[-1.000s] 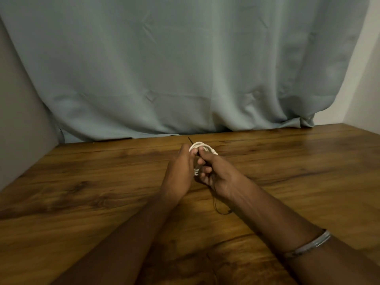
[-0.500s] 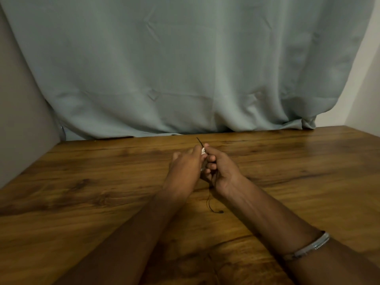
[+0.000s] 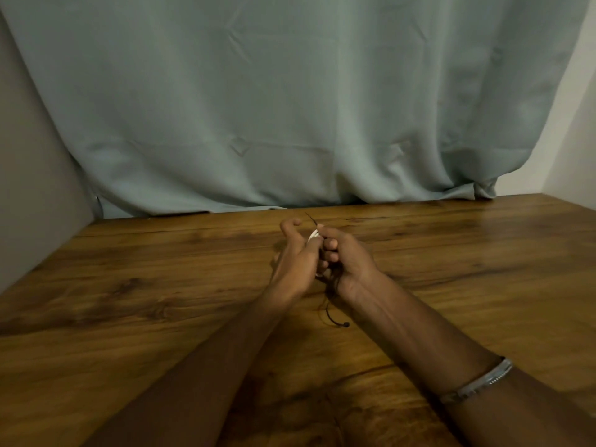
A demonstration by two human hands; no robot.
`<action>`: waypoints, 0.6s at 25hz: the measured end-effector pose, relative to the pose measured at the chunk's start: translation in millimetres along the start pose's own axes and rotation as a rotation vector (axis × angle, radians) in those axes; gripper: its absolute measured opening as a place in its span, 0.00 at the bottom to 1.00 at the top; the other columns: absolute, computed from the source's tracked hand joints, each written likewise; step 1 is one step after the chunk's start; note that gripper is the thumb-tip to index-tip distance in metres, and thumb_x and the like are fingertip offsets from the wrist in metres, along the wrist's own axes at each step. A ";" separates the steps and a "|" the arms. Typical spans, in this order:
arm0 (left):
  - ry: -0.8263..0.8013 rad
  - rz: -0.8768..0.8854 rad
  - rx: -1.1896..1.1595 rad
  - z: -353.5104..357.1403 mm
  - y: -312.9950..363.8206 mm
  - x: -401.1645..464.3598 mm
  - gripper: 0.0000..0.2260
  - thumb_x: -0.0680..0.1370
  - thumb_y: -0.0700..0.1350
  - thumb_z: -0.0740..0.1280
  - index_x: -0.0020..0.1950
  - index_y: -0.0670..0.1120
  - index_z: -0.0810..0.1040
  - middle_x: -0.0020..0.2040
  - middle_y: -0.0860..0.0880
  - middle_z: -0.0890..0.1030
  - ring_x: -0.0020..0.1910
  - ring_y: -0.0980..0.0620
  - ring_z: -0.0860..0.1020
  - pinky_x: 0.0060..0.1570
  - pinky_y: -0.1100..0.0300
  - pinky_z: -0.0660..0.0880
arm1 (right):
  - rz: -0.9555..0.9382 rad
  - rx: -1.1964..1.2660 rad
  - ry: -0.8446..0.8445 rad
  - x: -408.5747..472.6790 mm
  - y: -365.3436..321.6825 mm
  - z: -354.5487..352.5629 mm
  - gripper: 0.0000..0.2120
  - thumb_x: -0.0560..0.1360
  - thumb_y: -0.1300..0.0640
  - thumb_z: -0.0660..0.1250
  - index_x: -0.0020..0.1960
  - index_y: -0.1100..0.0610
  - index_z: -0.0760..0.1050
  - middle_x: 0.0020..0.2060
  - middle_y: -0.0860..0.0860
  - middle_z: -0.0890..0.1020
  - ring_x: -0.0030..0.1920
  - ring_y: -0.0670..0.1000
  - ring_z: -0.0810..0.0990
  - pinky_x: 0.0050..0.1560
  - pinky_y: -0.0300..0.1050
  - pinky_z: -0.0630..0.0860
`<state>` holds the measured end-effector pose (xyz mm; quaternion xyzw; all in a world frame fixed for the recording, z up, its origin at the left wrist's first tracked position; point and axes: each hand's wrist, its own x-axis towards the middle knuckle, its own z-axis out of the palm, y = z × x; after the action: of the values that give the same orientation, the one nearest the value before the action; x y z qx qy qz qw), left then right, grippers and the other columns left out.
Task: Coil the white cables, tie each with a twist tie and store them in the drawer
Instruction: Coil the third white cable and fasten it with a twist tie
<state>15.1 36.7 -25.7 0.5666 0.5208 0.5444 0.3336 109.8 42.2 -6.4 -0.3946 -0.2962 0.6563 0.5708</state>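
My two hands meet above the middle of the wooden table (image 3: 129,301). Between them sits a small coiled white cable (image 3: 313,236), mostly hidden, with only a sliver showing. My left hand (image 3: 295,262) holds the coil from the left, index finger lifted. My right hand (image 3: 345,259) pinches a thin black twist tie (image 3: 311,218) whose tip sticks up past the fingers. A dark cord end (image 3: 332,317) dangles below the hands onto the table. No drawer is in view.
A pale blue-green curtain (image 3: 290,108) hangs along the table's back edge. Grey walls close in at the left and the far right. A silver bracelet (image 3: 477,385) sits on my right forearm.
The coil's white loop, plainly visible a second ago, is now almost fully covered by my hands. My left index finger has lifted, and the twist tie tip sticks up between the fingers.
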 end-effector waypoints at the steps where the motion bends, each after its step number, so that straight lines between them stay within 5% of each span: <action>1: -0.014 -0.044 -0.058 -0.3 0.9 1.5 0.17 0.74 0.64 0.60 0.60 0.61 0.68 0.43 0.50 0.86 0.40 0.49 0.84 0.47 0.48 0.82 | -0.003 0.002 -0.019 -1.3 1.0 0.7 0.10 0.77 0.57 0.71 0.39 0.56 0.75 0.22 0.46 0.68 0.20 0.44 0.63 0.21 0.36 0.64; 5: -0.009 -0.068 -0.291 -4.6 2.7 0.1 0.13 0.81 0.59 0.63 0.49 0.54 0.83 0.35 0.50 0.82 0.33 0.49 0.79 0.35 0.56 0.74 | -0.002 -0.037 -0.081 -8.9 5.9 6.6 0.10 0.77 0.55 0.72 0.39 0.55 0.76 0.22 0.46 0.68 0.20 0.43 0.64 0.21 0.36 0.66; 15: 0.184 -0.275 -0.499 -12.8 21.1 -9.4 0.08 0.79 0.48 0.68 0.47 0.47 0.86 0.24 0.50 0.77 0.22 0.53 0.75 0.23 0.62 0.71 | 0.101 -0.117 -0.274 -24.1 0.3 7.0 0.16 0.81 0.52 0.68 0.35 0.54 0.80 0.26 0.46 0.70 0.21 0.41 0.63 0.24 0.35 0.65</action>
<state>8.7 20.4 -6.0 0.3396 0.4708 0.6543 0.4847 104.6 18.9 1.3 -0.3483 -0.3886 0.7136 0.4673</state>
